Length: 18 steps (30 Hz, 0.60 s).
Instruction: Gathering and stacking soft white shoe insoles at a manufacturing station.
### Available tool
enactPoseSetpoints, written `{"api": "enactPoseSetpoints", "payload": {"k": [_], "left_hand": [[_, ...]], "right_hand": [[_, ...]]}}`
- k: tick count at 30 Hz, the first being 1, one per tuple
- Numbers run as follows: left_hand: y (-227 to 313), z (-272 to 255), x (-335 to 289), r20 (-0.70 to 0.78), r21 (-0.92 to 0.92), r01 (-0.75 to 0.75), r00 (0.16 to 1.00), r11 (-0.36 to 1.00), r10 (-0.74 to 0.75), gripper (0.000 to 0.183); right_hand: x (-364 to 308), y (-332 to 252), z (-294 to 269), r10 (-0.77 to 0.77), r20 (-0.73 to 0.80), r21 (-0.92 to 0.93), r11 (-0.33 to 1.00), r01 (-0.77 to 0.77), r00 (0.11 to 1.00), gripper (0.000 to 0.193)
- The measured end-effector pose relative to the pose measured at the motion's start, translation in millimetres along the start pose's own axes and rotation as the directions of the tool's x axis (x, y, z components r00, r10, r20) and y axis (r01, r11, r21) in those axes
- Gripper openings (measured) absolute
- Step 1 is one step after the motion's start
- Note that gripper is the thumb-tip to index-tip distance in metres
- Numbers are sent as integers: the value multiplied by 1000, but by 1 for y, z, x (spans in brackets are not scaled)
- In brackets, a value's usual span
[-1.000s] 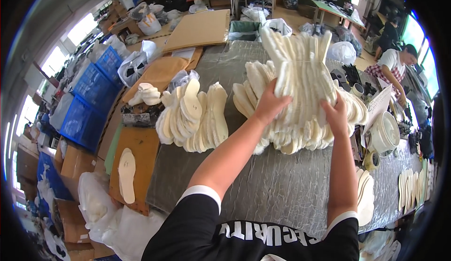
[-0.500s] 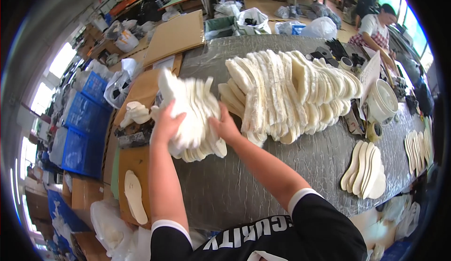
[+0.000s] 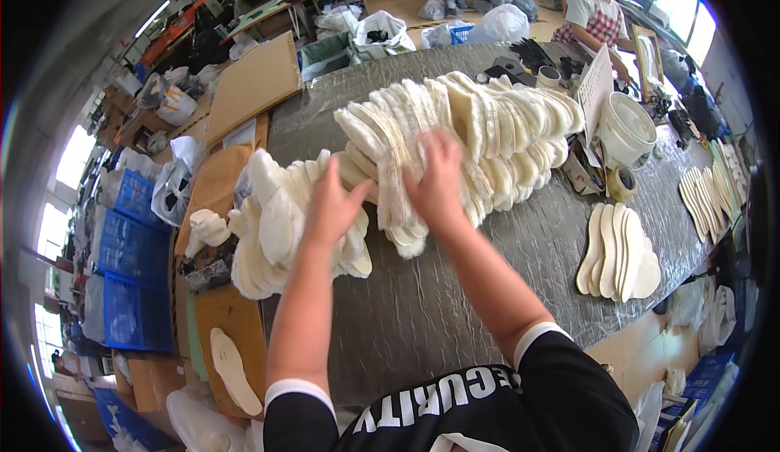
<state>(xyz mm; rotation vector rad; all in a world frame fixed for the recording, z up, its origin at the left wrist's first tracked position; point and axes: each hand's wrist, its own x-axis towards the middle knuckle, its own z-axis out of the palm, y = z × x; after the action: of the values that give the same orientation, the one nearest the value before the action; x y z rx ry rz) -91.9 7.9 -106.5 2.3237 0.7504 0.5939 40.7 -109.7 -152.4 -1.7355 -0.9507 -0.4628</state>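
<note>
A large leaning row of cream fleece insoles lies across the middle of the table. My right hand rests on its left part, with thumb and fingers apart. To the left is a smaller bunch of fluffy insoles. My left hand is over the right side of that bunch, thumb spread from the fingers, not closed round anything. Some of its fingertips are hard to make out against the fleece. A single flat insole lies on a brown board by my left forearm.
Flat insoles lie fanned out at the right, with more insoles by the far right edge. A white bucket and tape roll stand behind. Blue crates line the left. A co-worker is at the far right.
The smaller bunch, held between both hands before, now rests lower and further left. My right hand has left it and moved right onto the large row; my left hand has loosened. The view has shifted.
</note>
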Motion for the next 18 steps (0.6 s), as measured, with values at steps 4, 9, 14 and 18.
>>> {"api": "enactPoseSetpoints", "payload": {"k": [4,9,14,18], "left_hand": [[-21,75,49,186,-352,307,949,884,-255,76],[-36,104,40,162,-700,199,980,686,-119,60],[-6,15,7,-13,-702,-24,1000,712,22,67],[-3,-87,-10,-158,-638,-12,981,770,-116,61]], "right_hand": [[50,48,-2,554,251,-148,832,-535,793,77],[30,89,4,526,436,-34,820,-571,730,80],[24,7,-4,466,502,197,759,-621,729,66],[29,-61,27,172,512,398,821,-410,841,80]]}}
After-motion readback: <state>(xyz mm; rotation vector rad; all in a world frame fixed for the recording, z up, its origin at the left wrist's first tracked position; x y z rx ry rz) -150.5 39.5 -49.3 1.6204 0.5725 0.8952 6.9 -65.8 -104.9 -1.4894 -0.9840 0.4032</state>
